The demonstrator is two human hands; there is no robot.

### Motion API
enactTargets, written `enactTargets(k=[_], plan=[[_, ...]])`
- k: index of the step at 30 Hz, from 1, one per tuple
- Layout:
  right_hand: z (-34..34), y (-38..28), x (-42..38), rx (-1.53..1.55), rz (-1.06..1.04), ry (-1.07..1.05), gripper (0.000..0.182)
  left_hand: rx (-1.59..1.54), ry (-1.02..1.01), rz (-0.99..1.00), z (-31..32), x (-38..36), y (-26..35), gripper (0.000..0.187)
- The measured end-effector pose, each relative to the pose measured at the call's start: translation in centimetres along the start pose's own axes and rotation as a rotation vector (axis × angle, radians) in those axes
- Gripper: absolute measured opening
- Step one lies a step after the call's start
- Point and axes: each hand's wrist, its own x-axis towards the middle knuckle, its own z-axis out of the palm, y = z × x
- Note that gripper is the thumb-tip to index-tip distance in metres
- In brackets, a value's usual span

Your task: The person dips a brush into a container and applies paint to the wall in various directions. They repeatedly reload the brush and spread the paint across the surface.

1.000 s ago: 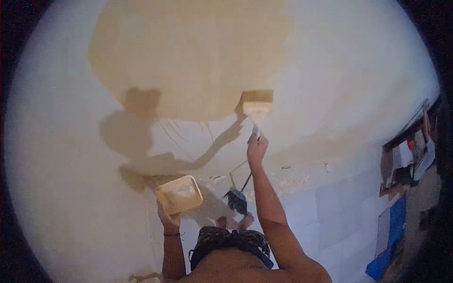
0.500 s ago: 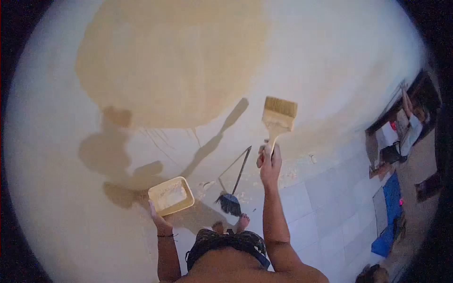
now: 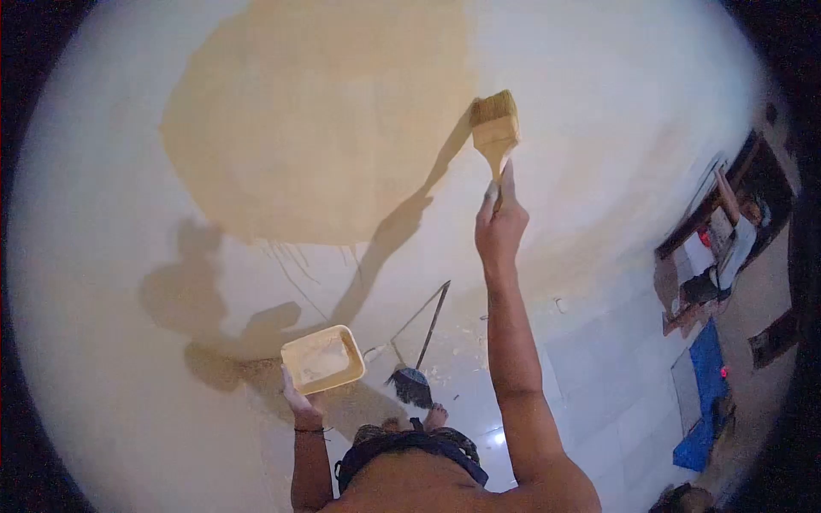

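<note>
Here's the right hand [image 3: 502, 224], arm stretched out, fingers wrapped around the handle of a wide flat paintbrush [image 3: 494, 141], bristles pointing up and away beyond the knuckles! Those bristles are at or very near the wall [image 3: 590, 111]; whether they press on it, I can't tell. Left of that hand spreads a big tan paint patch [image 3: 316, 128], drips trailing from its lower edge. And the left hand [image 3: 301, 403], a dark bracelet [image 3: 313, 429] at its wrist, grasps a shallow rectangular plastic tub [image 3: 355, 369] by its near left corner, pale residue inside. Right of the left hand, a broom [image 3: 414, 386] stands bristles down, just beside a bare foot [image 3: 436, 416].
</note>
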Motion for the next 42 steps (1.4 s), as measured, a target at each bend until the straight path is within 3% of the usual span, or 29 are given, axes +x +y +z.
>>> enactTargets(k=[2, 6, 8, 10, 12, 14, 18, 21, 24, 26, 27, 29, 32, 36, 39, 41, 42], plan=[[2.0, 1.7, -2.0, -0.007, -0.022, 0.014, 0.049, 0.058, 0.007, 0.063, -1.3, 0.6, -0.5, 0.060], [3.2, 5.1, -8.1, -0.116, 0.143, -0.297, 0.056, -0.052, 0.054, 0.006, -1.0, 0.7, -1.0, 0.060], [2.7, 5.9, -10.8, -0.147, 0.152, -0.347, 0.057, -0.108, -0.034, 0.000, -1.3, 1.0, -1.0, 0.058], [2.0, 6.2, -11.9, -0.062, 0.145, -0.346, 0.056, -0.085, -0.033, 0.016, -1.1, 1.0, -0.7, 0.057], [0.7, 4.4, -9.4, -0.033, 0.108, -0.154, 0.051, -0.065, -0.019, 0.025, -0.4, 0.6, -0.5, 0.057], [-0.1, 2.1, -7.2, 0.059, 0.045, 0.031, 0.049, 0.154, -0.049, 0.143, -2.0, 0.7, -0.7, 0.056], [1.0, 0.5, -3.0, 0.058, 0.088, -0.014, 0.050, 0.009, -0.052, 0.099, -2.8, 0.7, -0.9, 0.056], [5.0, 4.7, -9.9, -0.029, 0.069, -0.080, 0.053, -0.073, 0.088, 0.028, -1.5, 0.7, -0.6, 0.057], [7.3, 6.5, -17.0, -0.054, 0.339, -0.321, 0.050, -0.056, 0.051, 0.028, -3.9, 1.2, -1.4, 0.056], [9.0, 8.6, -21.1, -0.054, 0.192, -0.321, 0.050, 0.470, -0.067, 0.310, -5.4, 1.4, -1.6, 0.057], [8.8, 8.8, -21.8, -0.043, 0.201, -0.315, 0.050, 0.482, -0.070, 0.318, -4.9, 1.5, -1.3, 0.057], [8.2, 10.2, -22.8, 0.064, 0.174, -0.183, 0.050, 0.013, 0.070, 0.048, -3.8, 1.4, -1.0, 0.059], [6.6, 10.4, -18.0, 0.056, 0.360, -0.052, 0.050, 0.000, 0.081, 0.058, -4.4, 1.3, -1.2, 0.060], [8.2, 11.9, -15.1, 0.114, 0.385, -0.091, 0.047, 0.014, 0.108, 0.083, -4.1, 0.9, -1.5, 0.060], [12.2, 16.0, -19.9, -0.155, 0.085, -0.040, 0.052, 0.028, 0.085, 0.098, -5.2, 1.4, -2.3, 0.062], [12.1, 11.4, -21.2, -0.012, 0.377, -0.244, 0.048, -0.043, 0.112, 0.065, -6.1, 1.9, -2.0, 0.061], [12.5, 10.7, -22.1, -0.015, 0.387, -0.246, 0.048, -0.035, 0.115, 0.058, -6.0, 1.8, -1.9, 0.061]])
